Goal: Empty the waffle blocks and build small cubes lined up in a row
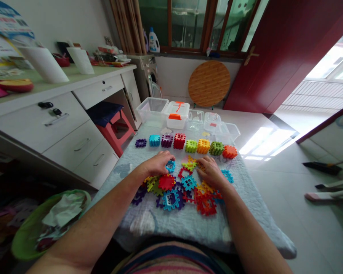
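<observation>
My left hand [159, 163] is closed on a light blue interlocking plastic square [170, 166], its thumb and fingers at the edges. On the pile's right side rests my right hand [212, 172], fingers stretched over yellow and orange pieces. Between and below the hands lies a heap of notched plastic squares: a red one [166, 182], a blue lattice one [189, 183], a blue-framed one [170, 199] and several orange-red ones [205, 203]. A yellow-green piece [189, 164] lies just left of my right fingertips. My palms hide some pieces.
A row of assembled cubes, including a red cube [179, 141] and a yellow cube [203, 146], stands behind the heap. Farther back are clear plastic bins [153, 104] and an orange-latched box [177, 116]. A cloth [254, 213] covers the table; a green basket [20, 239] stands at left.
</observation>
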The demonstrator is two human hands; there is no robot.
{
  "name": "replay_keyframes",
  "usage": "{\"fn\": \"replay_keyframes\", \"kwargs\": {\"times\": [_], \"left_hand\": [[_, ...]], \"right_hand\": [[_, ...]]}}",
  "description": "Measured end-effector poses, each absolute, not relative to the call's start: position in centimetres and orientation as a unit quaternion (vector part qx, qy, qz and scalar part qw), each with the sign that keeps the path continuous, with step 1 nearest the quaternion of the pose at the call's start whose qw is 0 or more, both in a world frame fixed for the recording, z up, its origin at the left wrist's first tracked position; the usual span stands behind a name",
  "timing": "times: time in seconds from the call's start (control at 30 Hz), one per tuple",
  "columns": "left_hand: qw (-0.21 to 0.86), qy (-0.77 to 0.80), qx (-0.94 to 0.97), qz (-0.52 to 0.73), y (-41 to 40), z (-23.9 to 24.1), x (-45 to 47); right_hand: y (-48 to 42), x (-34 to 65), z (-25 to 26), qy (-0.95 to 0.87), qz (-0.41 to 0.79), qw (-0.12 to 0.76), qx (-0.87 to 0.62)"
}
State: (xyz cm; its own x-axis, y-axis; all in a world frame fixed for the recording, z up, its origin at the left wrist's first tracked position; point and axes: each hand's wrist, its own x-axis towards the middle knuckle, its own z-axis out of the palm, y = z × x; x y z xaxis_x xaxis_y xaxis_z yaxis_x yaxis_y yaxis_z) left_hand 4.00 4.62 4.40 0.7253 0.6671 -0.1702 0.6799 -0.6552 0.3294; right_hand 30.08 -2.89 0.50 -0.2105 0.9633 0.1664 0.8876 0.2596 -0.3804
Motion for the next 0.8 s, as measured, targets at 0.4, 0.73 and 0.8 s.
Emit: {"fn": "replay_keyframes", "kwargs": {"times": [0.4, 0.73, 0.8], "left_hand": [[0.150, 0.371, 0.914, -0.058, 5.4, 4.1, 4.4], [0.128, 0.326, 0.933, -0.084, 6.0, 4.6, 4.6], [0.123, 0.316, 0.936, -0.092, 6.1, 4.7, 4.6]], "right_hand": [[-2.9, 30.0, 0.6, -0.772, 0.093, 0.178, -0.603], [-2.9, 30.0, 0.6, -0.770, 0.101, 0.184, -0.602], [-2.9, 29.9, 0.6, -0.771, 0.102, 0.184, -0.602]]}}
